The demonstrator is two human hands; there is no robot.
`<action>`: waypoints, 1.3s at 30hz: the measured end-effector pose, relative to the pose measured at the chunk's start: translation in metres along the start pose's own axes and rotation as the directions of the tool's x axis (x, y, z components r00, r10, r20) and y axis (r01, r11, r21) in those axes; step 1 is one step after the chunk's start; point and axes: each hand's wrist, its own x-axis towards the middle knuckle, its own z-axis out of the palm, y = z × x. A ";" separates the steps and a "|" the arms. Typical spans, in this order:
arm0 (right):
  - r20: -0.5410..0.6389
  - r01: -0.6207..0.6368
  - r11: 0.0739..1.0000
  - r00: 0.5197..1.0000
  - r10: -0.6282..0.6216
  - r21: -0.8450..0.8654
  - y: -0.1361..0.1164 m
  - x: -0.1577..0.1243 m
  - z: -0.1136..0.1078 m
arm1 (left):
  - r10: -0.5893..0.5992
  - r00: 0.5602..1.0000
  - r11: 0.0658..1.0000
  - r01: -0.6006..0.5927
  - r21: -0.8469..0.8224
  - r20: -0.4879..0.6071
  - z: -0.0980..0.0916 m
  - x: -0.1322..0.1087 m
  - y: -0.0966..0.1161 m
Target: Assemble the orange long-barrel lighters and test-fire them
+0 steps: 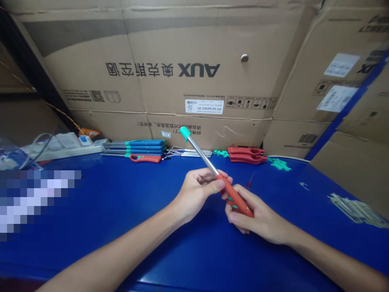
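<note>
The rear of a red lighter is wrapped by the curled fingers of the right hand, while the front of its handle is pinched between thumb and fingers of the left hand. It is held above the blue table, its metal tube slanted up and leftward to a green cap; 2 points of support are probably used so that the long body is kept steady. Much of the handle is covered by fingers, so whether the trigger is pressed cannot be told. At the right, a bundle of pale strips is too blurred to be identified. What seems a small screwdriver is laid just beyond the right hand. Along the back, blue lighters, wired tubes, green caps and red handles are grouped by kind, likely for easy reach. Part of the table's left side is masked by a pixelated patch. Behind, a cardboard box, its print inverted, is cut off at the top.
</note>
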 end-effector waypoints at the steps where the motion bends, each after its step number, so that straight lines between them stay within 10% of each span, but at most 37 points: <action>1: 0.012 -0.008 0.999 1.000 0.008 0.035 0.000 0.000 0.000 | 0.000 1.000 1.000 -0.001 -0.020 -0.030 0.000 0.000 0.001; 39: -0.055 -0.202 0.977 0.979 0.199 -0.066 0.002 0.002 -0.014 | -0.129 0.988 0.983 0.116 -0.142 -0.086 0.002 -0.003 -0.001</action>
